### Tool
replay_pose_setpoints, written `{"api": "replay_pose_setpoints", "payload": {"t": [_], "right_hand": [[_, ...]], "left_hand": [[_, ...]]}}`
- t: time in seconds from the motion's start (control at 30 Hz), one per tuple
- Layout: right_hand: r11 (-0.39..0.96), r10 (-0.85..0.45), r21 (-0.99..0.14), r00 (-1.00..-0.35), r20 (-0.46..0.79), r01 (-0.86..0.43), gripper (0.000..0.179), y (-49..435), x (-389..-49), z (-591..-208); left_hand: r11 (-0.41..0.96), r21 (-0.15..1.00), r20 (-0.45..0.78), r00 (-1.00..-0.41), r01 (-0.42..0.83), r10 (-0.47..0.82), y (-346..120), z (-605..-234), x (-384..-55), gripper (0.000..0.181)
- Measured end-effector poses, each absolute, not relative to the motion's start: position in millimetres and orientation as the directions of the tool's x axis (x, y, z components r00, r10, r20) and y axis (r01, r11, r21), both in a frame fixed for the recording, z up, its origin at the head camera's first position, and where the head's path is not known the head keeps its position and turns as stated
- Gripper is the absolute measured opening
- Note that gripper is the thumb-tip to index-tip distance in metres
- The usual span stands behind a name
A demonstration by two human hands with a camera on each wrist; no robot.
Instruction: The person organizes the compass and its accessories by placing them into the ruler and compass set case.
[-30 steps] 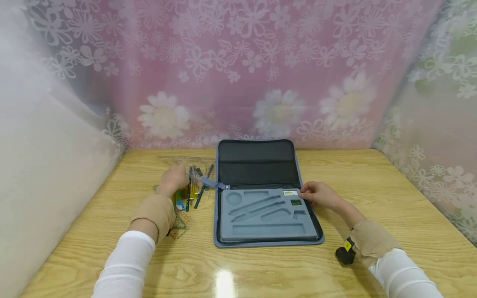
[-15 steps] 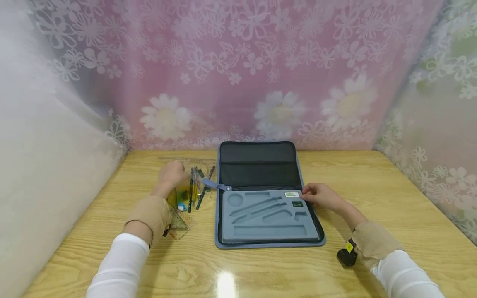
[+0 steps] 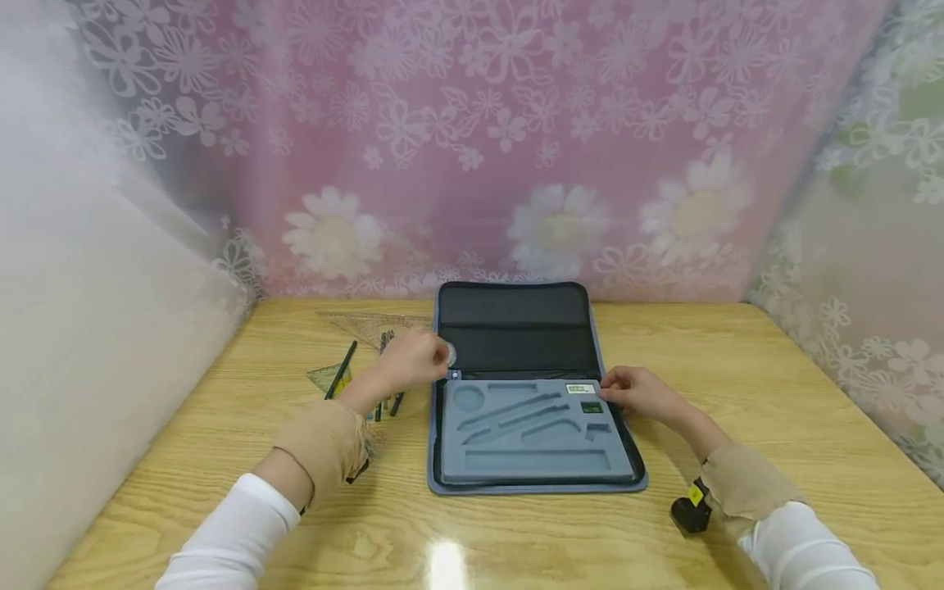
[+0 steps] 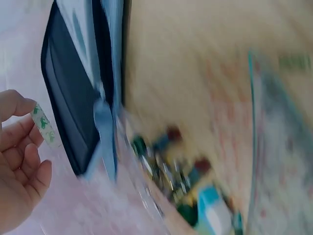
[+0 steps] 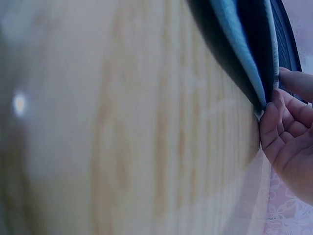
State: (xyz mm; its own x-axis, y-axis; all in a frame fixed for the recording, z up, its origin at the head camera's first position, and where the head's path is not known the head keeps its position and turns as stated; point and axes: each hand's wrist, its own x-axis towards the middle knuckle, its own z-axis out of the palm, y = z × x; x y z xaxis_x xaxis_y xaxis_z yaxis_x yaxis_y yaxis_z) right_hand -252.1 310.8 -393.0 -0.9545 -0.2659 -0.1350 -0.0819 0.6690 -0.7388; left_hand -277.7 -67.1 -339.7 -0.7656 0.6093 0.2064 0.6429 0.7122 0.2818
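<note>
left hand (image 3: 413, 360) is pinching roll (image 3: 452, 354) by left edge of case (image 3: 538, 489); right hand (image 3: 640, 391) is gripping case's right edge. probably mid-transfer; next move likely calls for aligning roll over case's round slot (image 3: 468, 399).

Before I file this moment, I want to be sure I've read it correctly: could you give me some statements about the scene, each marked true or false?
1. A dark pencil lies left of the case. True.
2. The case is closed. False: it is open, its lid folded back.
3. The right hand holds the right side of the case. True.
4. Both hands are empty. False: the left hand pinches a small round item.
5. A white label sits at the gray tray's upper right corner. True.
6. The label is nearer the left hand. False: it is beside the right hand.
</note>
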Motion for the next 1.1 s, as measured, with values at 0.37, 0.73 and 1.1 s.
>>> {"api": "replay_pose_setpoints", "payload": {"t": [0.37, 0.73, 1.1], "right_hand": [[0.670, -0.275, -0.737, -0.953, -0.129, -0.094, 0.030, 312.1, -251.8, -393.2], [0.666, -0.275, -0.739, -0.954, -0.118, -0.100, 0.031, 311.1, -251.9, -392.4], [0.675, -0.263, -0.731, -0.959, -0.109, -0.102, 0.031, 310.8, -251.0, -393.7]], "left_hand": [[0.556, 0.238, 0.171, -0.598, 0.796, 0.783, -41.4, -363.0, -260.2, 0.036], [0.545, 0.261, 0.127, -0.588, 0.797, 0.799, -33.8, -367.8, -256.2, 0.047], [0.504, 0.359, 0.107, -0.571, 0.786, 0.814, -33.7, -367.5, -257.6, 0.048]]}}
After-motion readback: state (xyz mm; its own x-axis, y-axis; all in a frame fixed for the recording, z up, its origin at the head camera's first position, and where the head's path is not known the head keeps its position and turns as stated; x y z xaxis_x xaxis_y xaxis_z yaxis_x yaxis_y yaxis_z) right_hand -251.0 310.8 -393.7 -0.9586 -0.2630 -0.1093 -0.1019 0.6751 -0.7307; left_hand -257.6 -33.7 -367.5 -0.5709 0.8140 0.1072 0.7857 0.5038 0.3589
